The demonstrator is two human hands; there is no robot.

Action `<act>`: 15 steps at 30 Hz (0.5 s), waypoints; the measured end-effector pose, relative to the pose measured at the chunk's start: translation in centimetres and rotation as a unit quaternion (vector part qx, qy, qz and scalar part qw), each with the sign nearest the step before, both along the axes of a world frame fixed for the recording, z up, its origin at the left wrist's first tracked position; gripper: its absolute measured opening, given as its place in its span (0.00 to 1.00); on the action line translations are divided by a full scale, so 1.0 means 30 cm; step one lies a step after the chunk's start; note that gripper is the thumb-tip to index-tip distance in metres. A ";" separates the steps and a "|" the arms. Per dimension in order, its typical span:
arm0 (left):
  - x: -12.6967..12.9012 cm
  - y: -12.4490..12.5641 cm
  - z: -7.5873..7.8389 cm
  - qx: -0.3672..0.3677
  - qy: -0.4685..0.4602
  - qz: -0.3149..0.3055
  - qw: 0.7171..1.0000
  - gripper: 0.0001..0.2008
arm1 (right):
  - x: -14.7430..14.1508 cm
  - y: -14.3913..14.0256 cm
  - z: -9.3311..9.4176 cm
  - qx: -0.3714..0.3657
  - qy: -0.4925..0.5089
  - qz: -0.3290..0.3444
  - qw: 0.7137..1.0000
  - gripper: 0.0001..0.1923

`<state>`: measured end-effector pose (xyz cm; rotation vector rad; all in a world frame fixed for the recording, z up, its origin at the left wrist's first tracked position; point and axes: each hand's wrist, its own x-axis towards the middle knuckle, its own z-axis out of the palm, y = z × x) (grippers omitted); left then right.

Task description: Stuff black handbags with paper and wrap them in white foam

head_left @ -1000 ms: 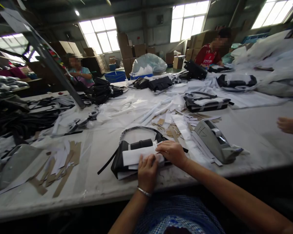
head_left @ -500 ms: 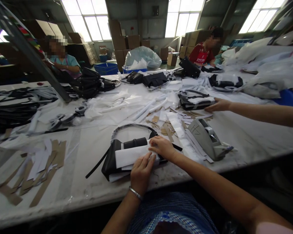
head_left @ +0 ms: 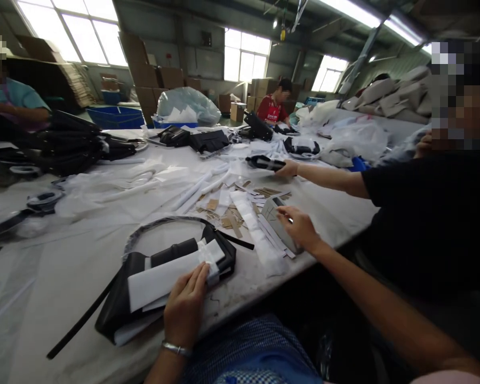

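Left hand (head_left: 186, 306) presses flat, fingers together, on the white paper (head_left: 164, 277) wrapping the black bag (head_left: 164, 266) near the table edge (head_left: 240, 298); right hand (head_left: 298, 226), fingers loosely curled, touches the tape dispenser (head_left: 278, 224).

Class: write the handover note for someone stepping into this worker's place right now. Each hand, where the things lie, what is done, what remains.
Left hand: flat on the white paper wrap laid over the black bag, pressing it down near the table edge.
Right hand: at the grey tape dispenser, fingers at its top.
Done: paper is folded round the bag.
Left: no tape strip visible in the right hand; whether the wrap is already taped cannot be told.
Beside: a co-worker's hand holds another black bag farther back.
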<state>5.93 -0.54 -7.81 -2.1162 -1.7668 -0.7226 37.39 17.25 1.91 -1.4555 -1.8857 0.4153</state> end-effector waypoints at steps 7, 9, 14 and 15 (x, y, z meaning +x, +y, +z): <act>-0.002 0.002 0.002 0.025 0.002 -0.008 1.000 0.23 | 0.246 0.130 0.051 -0.354 0.093 -0.079 0.927 0.15; -0.002 0.000 0.003 0.028 0.003 -0.009 1.000 0.23 | 0.233 0.154 0.054 -0.414 0.116 -0.061 0.901 0.14; -0.002 -0.001 0.004 0.028 0.003 -0.004 1.000 0.22 | 0.206 0.192 0.070 -0.498 0.164 -0.034 0.851 0.12; -0.003 0.000 0.005 0.028 0.002 -0.006 1.000 0.22 | 0.208 0.191 0.076 -0.500 0.173 -0.033 0.848 0.12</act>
